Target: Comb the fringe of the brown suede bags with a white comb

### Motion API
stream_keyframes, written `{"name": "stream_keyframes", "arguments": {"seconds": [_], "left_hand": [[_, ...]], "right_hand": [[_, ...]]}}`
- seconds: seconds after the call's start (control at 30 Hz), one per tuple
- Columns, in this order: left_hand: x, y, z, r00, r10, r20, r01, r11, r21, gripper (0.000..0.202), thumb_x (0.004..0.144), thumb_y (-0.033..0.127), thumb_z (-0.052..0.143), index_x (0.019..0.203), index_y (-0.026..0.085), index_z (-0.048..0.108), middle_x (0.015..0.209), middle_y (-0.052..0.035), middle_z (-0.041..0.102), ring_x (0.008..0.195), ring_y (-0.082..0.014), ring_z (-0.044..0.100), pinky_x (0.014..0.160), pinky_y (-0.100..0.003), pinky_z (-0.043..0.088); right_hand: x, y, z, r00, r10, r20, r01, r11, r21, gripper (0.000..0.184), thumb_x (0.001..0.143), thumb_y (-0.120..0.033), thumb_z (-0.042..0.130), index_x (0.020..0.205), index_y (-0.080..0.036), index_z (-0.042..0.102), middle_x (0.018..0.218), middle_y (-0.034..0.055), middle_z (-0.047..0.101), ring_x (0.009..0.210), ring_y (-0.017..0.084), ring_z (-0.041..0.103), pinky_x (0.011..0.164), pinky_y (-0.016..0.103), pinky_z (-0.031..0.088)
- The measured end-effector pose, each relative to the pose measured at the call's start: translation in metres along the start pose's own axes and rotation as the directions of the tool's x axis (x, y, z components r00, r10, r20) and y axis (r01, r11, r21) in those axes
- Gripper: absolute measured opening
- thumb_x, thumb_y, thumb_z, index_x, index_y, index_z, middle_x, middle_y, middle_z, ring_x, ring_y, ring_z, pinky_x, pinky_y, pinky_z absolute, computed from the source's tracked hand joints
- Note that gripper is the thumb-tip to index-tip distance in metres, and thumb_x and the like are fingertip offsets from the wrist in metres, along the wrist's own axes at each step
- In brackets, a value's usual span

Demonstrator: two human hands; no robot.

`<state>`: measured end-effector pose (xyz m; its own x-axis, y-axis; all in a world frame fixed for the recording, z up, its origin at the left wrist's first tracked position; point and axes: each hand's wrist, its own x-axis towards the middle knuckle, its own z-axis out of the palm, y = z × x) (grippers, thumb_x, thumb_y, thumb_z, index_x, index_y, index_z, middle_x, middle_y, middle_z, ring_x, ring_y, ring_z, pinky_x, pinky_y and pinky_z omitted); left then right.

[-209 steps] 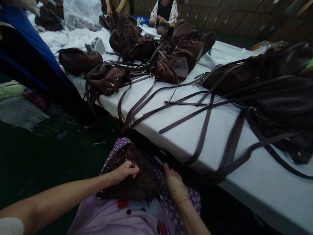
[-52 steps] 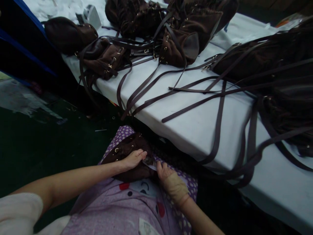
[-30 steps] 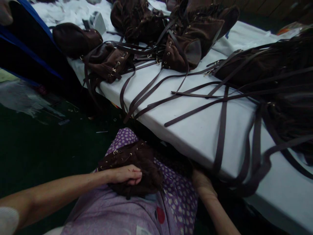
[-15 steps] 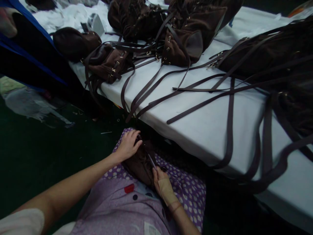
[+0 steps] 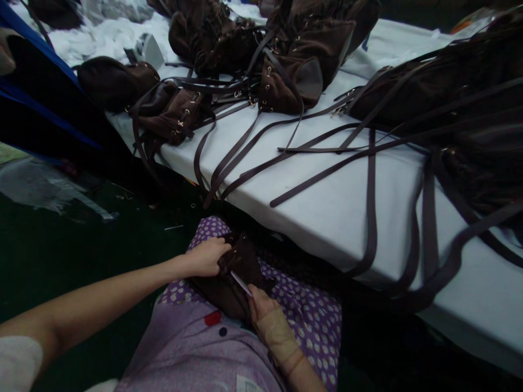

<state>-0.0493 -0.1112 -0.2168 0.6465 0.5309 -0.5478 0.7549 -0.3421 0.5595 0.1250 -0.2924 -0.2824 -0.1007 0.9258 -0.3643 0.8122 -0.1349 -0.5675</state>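
Observation:
A dark brown bag (image 5: 223, 296) with small metal eyelets lies on my lap, over a purple patterned cloth (image 5: 310, 310). My left hand (image 5: 207, 257) is closed on the upper edge of this bag, its fingertips partly hidden by the folds. In my right hand (image 5: 263, 310), which has a beige wrap around the wrist, is a slim, pale, pointed tool (image 5: 240, 283). Its tip touches or lies very near the bag's surface, just below my left hand; I cannot tell its exact kind.
A white-covered table (image 5: 318, 218) stands in front of me. Brown bags (image 5: 290, 81) with eyelets are heaped along it, and long brown straps (image 5: 371, 207) trail over its near edge. At the left stands a person in dark and blue clothing (image 5: 41, 98). Clear plastic (image 5: 36, 185) lies on the floor.
My left hand has come down and closed on the bag's edge; its fingers were more spread before. The pointed tool has shifted slightly down and left with my right hand. The view has turned slightly.

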Motion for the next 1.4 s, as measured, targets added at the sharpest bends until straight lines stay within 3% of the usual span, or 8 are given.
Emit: {"name": "stream_keyframes", "arguments": {"seconds": [0.2,0.43,0.5,0.7,0.93,1.13,1.27,1.4], "left_hand": [[-0.009,0.012,0.013,0.994,-0.083,0.066,0.098,0.960,-0.262,0.029,0.071,0.041,0.067,0.088,0.018,0.060,0.091,-0.0085,0.069,0.088,-0.0276,0.065,0.079,-0.036,0.049],[-0.020,0.010,-0.016,0.902,-0.168,0.398,0.392,-0.069,-0.917,0.056,0.081,0.066,0.050,0.098,0.016,0.067,0.101,-0.0115,0.073,0.106,-0.0266,0.064,0.090,-0.037,0.051],[-0.026,0.023,-0.017,0.922,-0.148,0.359,0.336,-0.157,-0.929,0.053,0.084,0.063,0.048,0.101,0.017,0.067,0.104,-0.0104,0.072,0.106,-0.0260,0.064,0.090,-0.037,0.052],[-0.041,0.051,-0.005,0.926,-0.309,0.218,0.214,-0.048,-0.976,0.057,0.082,0.061,0.056,0.116,0.016,0.063,0.107,-0.0123,0.072,0.103,-0.0300,0.066,0.084,-0.040,0.056],[-0.043,0.055,0.006,0.816,-0.572,-0.083,-0.104,-0.005,-0.995,0.056,0.083,0.040,0.066,0.133,0.023,0.050,0.118,-0.0086,0.068,0.105,-0.0238,0.066,0.090,-0.038,0.055],[-0.050,0.040,-0.014,0.836,-0.517,0.183,0.076,-0.222,-0.972,0.056,0.082,0.055,0.060,0.115,0.011,0.064,0.105,-0.0169,0.072,0.098,-0.0305,0.068,0.088,-0.043,0.055],[-0.049,0.056,-0.017,0.913,-0.366,0.181,0.082,-0.271,-0.959,0.058,0.082,0.062,0.054,0.114,0.015,0.066,0.110,-0.0155,0.071,0.106,-0.0295,0.065,0.091,-0.041,0.053],[-0.047,0.075,-0.009,0.837,-0.537,0.109,0.050,-0.123,-0.991,0.056,0.080,0.058,0.060,0.114,0.014,0.066,0.106,-0.0158,0.072,0.104,-0.0296,0.066,0.088,-0.039,0.055]], "right_hand": [[-0.005,0.017,-0.005,1.000,0.021,-0.003,-0.021,0.995,-0.100,0.037,0.091,-0.017,0.039,0.125,-0.022,0.054,0.116,0.0118,0.059,0.075,0.017,0.066,0.061,0.024,0.048],[-0.030,0.035,-0.071,0.671,0.451,-0.588,-0.401,0.888,0.223,0.039,0.096,-0.037,0.029,0.115,-0.012,0.054,0.080,0.0115,0.064,0.068,0.024,0.063,0.056,0.031,0.047],[-0.034,0.004,-0.084,0.715,0.294,-0.634,-0.228,0.956,0.185,0.037,0.096,-0.038,0.032,0.119,-0.015,0.052,0.088,0.0123,0.065,0.077,0.025,0.065,0.061,0.031,0.049],[-0.016,-0.056,-0.068,0.964,0.050,-0.262,-0.110,0.969,-0.219,0.038,0.087,-0.013,0.040,0.119,-0.024,0.057,0.090,0.0089,0.061,0.051,0.017,0.061,0.044,0.027,0.039],[-0.018,0.031,-0.076,0.941,0.255,-0.223,-0.224,0.962,0.156,0.026,0.089,-0.018,0.040,0.102,-0.017,0.062,0.081,0.0092,0.067,0.066,0.019,0.064,0.055,0.026,0.044],[-0.058,0.073,-0.118,0.695,0.718,0.047,-0.303,0.233,0.924,0.049,0.070,-0.065,0.058,0.088,-0.020,0.051,0.047,-0.0055,0.052,0.030,0.008,0.034,0.033,0.019,0.022],[-0.057,-0.005,-0.111,0.844,0.470,-0.257,-0.158,0.677,0.719,0.037,0.087,-0.056,0.044,0.091,-0.021,0.057,0.052,-0.0019,0.056,0.040,0.014,0.050,0.039,0.023,0.033],[-0.018,-0.077,-0.074,0.896,-0.087,-0.436,0.189,0.962,0.196,0.031,0.095,-0.031,0.030,0.100,-0.022,0.059,0.073,0.0043,0.067,0.056,0.015,0.063,0.050,0.022,0.039]]}}
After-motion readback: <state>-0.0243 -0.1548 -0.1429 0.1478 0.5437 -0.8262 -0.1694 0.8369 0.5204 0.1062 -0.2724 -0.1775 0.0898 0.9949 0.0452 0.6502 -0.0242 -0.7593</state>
